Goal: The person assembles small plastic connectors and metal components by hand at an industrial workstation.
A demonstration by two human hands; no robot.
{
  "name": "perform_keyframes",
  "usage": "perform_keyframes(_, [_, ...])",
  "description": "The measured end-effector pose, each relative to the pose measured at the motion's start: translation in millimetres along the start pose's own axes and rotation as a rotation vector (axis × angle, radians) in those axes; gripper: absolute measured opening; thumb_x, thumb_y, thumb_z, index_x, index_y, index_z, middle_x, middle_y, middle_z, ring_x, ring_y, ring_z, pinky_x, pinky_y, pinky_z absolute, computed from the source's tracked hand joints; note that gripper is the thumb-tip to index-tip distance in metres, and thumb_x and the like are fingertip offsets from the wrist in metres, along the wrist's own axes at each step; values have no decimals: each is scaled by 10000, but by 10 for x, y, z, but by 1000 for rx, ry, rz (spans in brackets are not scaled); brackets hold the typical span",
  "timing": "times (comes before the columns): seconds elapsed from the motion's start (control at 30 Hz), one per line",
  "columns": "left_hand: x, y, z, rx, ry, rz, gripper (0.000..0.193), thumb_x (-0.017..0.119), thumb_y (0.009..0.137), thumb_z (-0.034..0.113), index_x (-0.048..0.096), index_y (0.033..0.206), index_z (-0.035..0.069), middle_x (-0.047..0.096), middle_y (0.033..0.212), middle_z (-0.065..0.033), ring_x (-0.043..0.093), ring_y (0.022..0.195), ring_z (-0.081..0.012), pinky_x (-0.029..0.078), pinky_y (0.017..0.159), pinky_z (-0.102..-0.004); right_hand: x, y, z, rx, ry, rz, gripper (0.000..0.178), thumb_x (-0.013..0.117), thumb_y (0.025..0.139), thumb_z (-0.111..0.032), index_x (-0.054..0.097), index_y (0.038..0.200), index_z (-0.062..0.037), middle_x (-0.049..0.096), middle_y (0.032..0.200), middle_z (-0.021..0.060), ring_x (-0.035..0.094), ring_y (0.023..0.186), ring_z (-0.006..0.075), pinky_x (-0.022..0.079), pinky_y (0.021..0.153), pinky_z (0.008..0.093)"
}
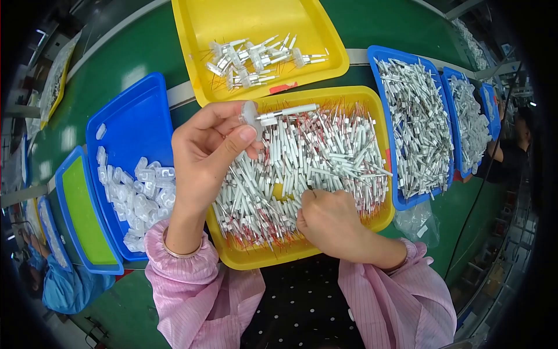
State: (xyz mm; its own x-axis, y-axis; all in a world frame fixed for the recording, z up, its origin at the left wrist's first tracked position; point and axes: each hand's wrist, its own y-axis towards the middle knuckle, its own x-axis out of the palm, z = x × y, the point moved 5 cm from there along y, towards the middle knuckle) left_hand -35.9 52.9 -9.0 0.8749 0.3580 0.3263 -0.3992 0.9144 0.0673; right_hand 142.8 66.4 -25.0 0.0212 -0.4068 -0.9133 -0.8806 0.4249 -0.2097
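Over the near yellow tray, my left hand pinches a translucent round plastic housing between thumb and fingers. A thin white tube-shaped part sticks out of that housing to the right. My right hand is closed in a fist at the tray's front right, resting on or just above the pile. What it holds, if anything, is hidden. Many slim white tubes with metal ends and red wires fill this tray.
Beyond stands another yellow tray with several assembled pieces. To the left, a blue tray holds clear plastic housings, beside a green-bottomed blue tray. A blue tray of white-and-metal parts and a plastic bag are right.
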Motion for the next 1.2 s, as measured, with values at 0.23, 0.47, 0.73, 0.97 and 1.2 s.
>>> perform_keyframes(0.23, [105, -64, -61, -116, -322, -140, 297, 569, 843, 77, 513, 1089, -81, 619, 868, -138, 607, 720, -166, 500, 575, -264, -649, -47, 174, 0, 919, 168, 91, 612, 684, 27, 530, 703, -7, 574, 594, 67, 596, 534, 114, 446, 459, 236])
perform_keyframes(0.47, [235, -108, -91, -155, -545, -271, 348, 572, 838, 87, 478, 1125, -87, 587, 971, -207, 606, 746, -203, 509, 579, -279, -875, 120, 325, -184, 1663, 613, 117, 535, 756, 86, 500, 865, 61, 586, 716, 106, 594, 603, 124, 498, 551, 242])
perform_keyframes(0.73, [258, -108, -89, -107, -558, -290, 371, 588, 825, 93, 465, 1122, -93, 572, 980, -247, 615, 777, -232, 529, 574, -295, -795, 186, 354, -254, 1586, 713, 131, 523, 756, 101, 496, 880, 69, 581, 742, 115, 598, 646, 135, 507, 585, 260])
perform_keyframes(0.97, [255, -114, -84, -115, -538, -275, 353, 588, 818, 68, 474, 1114, -87, 573, 984, -241, 618, 781, -230, 530, 579, -291, -897, 67, 280, -291, 1159, 891, 169, 586, 698, 98, 535, 858, 74, 592, 707, 128, 602, 613, 155, 490, 557, 248])
perform_keyframes(1.2, [234, -111, -71, -67, -422, -260, 342, 598, 813, 50, 483, 1107, -79, 577, 999, -227, 616, 787, -216, 530, 590, -286, -1046, -79, 50, -424, 535, 978, 177, 651, 636, 33, 573, 794, 43, 577, 671, 149, 591, 523, 221, 494, 447, 259])
